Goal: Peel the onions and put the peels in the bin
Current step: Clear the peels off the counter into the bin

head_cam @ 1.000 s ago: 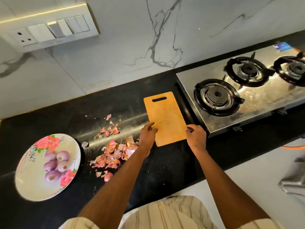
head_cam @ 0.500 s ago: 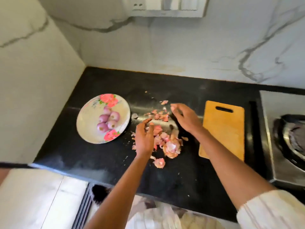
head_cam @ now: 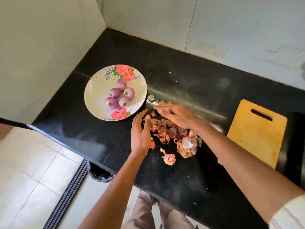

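Peels (head_cam: 175,134) lie heaped on the black worktop (head_cam: 189,182) near its front edge, a stray one (head_cam: 169,159) nearest of all, with the left hand (head_cam: 140,133) set on edge against the heap's left side, fingers straight and holding nothing. Right hand (head_cam: 176,114) reaches over the far side of the heap, palm down and fingers stretched flat across the peels, gripping none that I can see. Farther back to the left, five peeled onions (head_cam: 119,95) sit together on a flowered plate (head_cam: 97,90), and a wooden board (head_cam: 257,134) lies well off to the right.
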Demonstrator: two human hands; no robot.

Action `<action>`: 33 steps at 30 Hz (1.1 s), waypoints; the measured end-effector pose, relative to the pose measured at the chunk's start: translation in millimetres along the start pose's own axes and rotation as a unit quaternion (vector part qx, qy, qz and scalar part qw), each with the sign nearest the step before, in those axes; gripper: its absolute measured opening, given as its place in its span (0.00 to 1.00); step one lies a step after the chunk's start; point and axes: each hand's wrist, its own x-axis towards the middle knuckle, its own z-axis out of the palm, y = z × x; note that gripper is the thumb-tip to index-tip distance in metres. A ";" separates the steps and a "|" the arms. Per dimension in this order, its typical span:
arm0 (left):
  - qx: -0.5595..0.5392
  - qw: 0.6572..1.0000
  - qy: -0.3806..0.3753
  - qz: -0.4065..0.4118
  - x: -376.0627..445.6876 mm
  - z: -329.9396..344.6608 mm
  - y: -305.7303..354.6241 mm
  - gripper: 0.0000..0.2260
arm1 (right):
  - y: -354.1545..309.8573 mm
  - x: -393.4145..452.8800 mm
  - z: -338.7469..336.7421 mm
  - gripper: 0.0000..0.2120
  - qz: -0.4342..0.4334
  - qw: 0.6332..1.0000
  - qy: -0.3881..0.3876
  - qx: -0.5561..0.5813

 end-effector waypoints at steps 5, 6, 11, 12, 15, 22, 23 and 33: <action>-0.100 0.993 0.025 -0.049 -7.4 3.3 -2.0 0.17 | -7.9 38.0 -28.6 0.25 0.018 0.994 0.104 0.027; -0.113 0.991 0.032 -0.058 -5.4 2.8 -0.8 0.17 | -11.6 50.8 -26.8 0.26 0.014 0.997 0.081 -0.001; -0.131 0.987 0.049 -0.075 -0.4 -5.9 -6.4 0.17 | -24.8 46.7 9.2 0.23 -0.023 0.995 -0.052 -0.076; -0.130 0.987 0.052 -0.075 -1.3 -7.1 -6.2 0.16 | -24.4 34.3 12.0 0.22 -0.033 0.992 -0.086 -0.085; -0.118 0.989 0.053 -0.075 -4.2 -9.3 -5.4 0.17 | -21.6 -0.7 3.8 0.22 -0.060 0.993 -0.098 -0.034; -0.077 0.996 -0.018 -0.044 -9.3 -3.9 2.2 0.17 | 30.6 -73.2 -2.6 0.24 0.087 0.963 0.220 0.129; -0.069 0.996 -0.034 -0.033 -10.1 -0.3 3.5 0.17 | 31.1 -73.6 8.8 0.24 0.089 0.970 0.202 0.105; -0.115 0.991 -0.060 -0.023 -4.3 -1.3 0.7 0.16 | -7.9 -37.4 2.3 0.25 0.053 0.963 0.212 0.154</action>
